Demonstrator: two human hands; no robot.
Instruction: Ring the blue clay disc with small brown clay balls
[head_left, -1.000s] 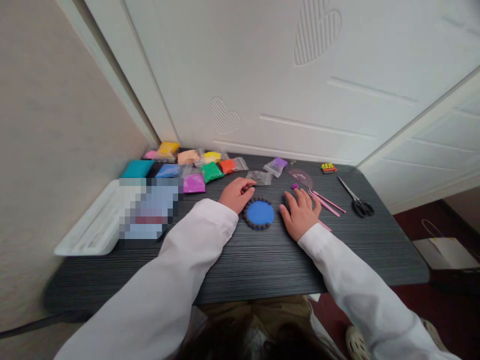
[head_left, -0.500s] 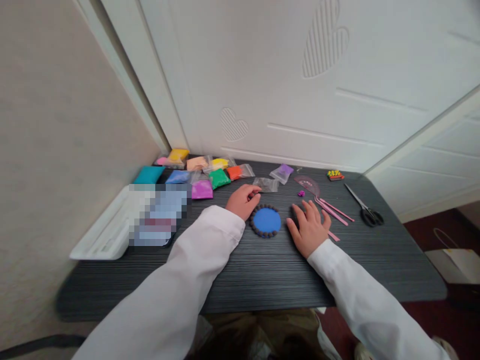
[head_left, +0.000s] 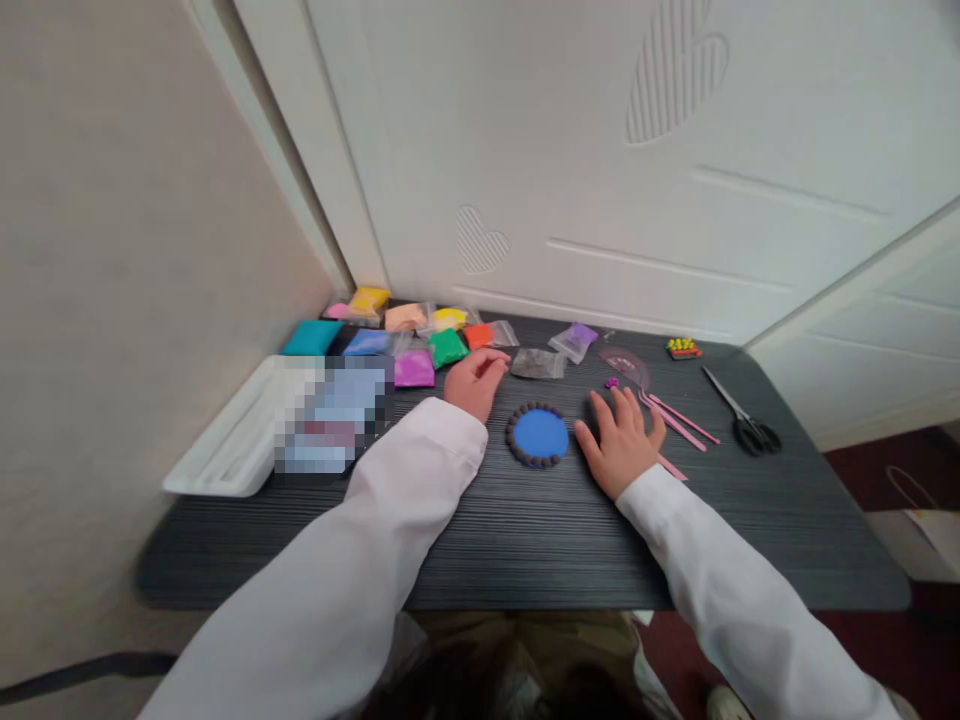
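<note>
A flat blue disc [head_left: 541,434] lies on the dark table, with small dark brown balls along its left, top and bottom rim; its right rim is plain blue. Up and to the left of it, apart from the disc, is my left hand [head_left: 474,384], thumb and fingers pressed together; whatever sits between the tips is too small to make out. My right hand [head_left: 619,440] rests on the table right of the disc, fingers spread and holding nothing. A small purple piece [head_left: 612,383] lies just beyond its fingertips. Pink tools [head_left: 679,422] lie beside it, one partly under the hand.
Several bags of coloured clay [head_left: 414,368] lie at the back left, near a white tray [head_left: 225,440] and a blurred-out device [head_left: 337,415]. A crumpled clear bag [head_left: 538,363], a purple bag [head_left: 576,340], a pink protractor [head_left: 626,367] and black-handled scissors [head_left: 754,433] lie toward the back and right.
My left hand has drawn away from the disc's rim, up and to the left, with its fingers pinched. My right hand stays spread in its place. The camera view has shifted slightly.
</note>
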